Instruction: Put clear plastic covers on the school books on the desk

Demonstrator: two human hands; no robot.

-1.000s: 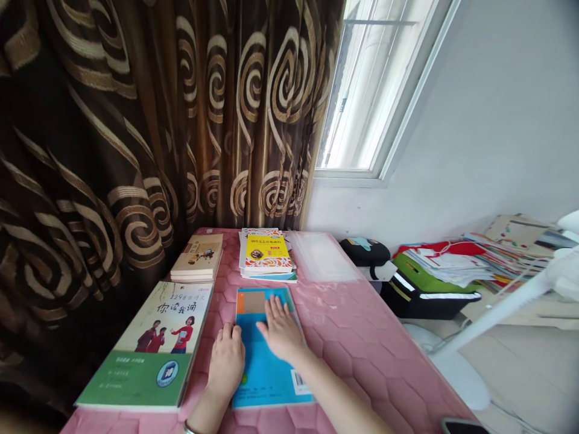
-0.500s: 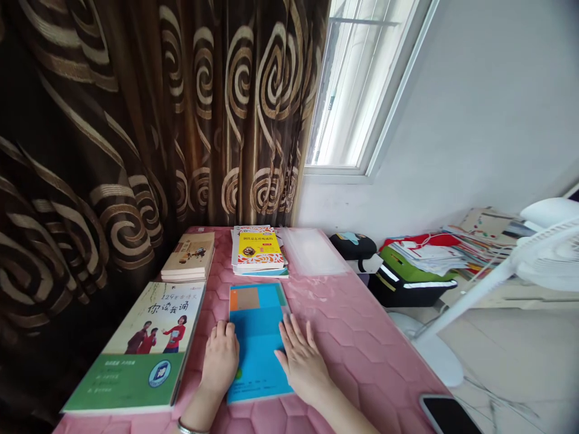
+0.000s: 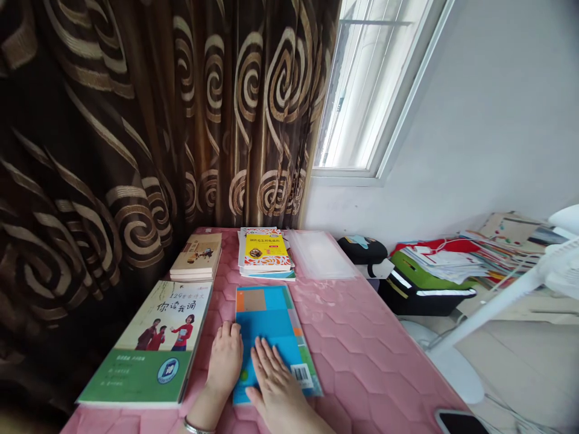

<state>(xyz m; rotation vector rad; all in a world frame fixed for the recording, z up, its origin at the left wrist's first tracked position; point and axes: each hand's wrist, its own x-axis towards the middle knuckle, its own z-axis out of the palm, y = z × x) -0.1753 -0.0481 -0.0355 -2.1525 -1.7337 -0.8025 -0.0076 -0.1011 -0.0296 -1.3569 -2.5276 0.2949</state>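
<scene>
A blue book [image 3: 271, 313] lies on the pink quilted surface in front of me, a barcode near its lower right corner. My left hand [image 3: 226, 355] is at its left edge, fingers bent and close together against that side; the thumb is hidden. Flat on the lower part of the cover rests my right hand [image 3: 275, 380], fingers stretched out, holding nothing. To the left is a large green and cream book [image 3: 145, 349] with printed figures on its cover.
Farther back are brown books [image 3: 196, 256], a pile topped by a yellow book [image 3: 266, 250], and clear plastic sheets [image 3: 323, 256]. A phone [image 3: 461, 422] lies at the lower right. Beyond the right edge stand a white fan [image 3: 488, 310] and a black and green box [image 3: 420, 289] with papers.
My right hand has slid left and toward me, from the blue book's right edge onto its lower cover, uncovering the barcode. My left hand stays at the left edge. The view has shifted slightly.
</scene>
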